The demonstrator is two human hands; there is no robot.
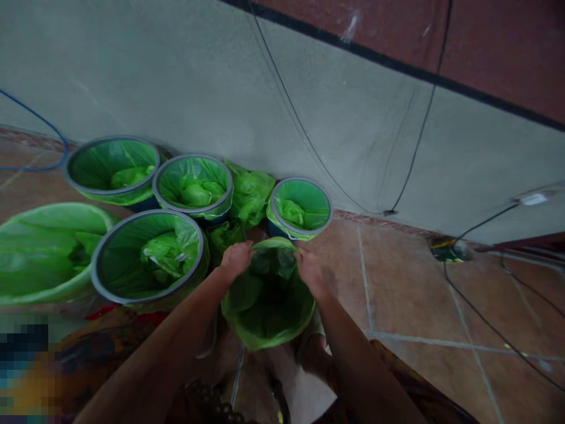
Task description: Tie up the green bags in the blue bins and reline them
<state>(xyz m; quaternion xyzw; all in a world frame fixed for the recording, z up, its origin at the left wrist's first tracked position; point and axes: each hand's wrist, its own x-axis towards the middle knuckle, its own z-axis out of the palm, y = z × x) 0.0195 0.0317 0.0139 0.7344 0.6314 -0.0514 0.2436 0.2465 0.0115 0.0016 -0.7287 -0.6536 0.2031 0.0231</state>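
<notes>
Bin liner gapes over the floor, its rim pinched by left hand and right hand. Four grey-ringed bins nearby look fully lined; this one, showing no ring, seems unfinished.

Your nearest bag: yellowish green, darkest within.
Grey-rimmed bins: dark blue bodies, bright green liners.
Wall: grey below, dark red above, black stripe between.
Floor: brown tiles, pale grid lines.
Cord: blue.
Your clothing: orange-brown, dark-patterned.
</notes>
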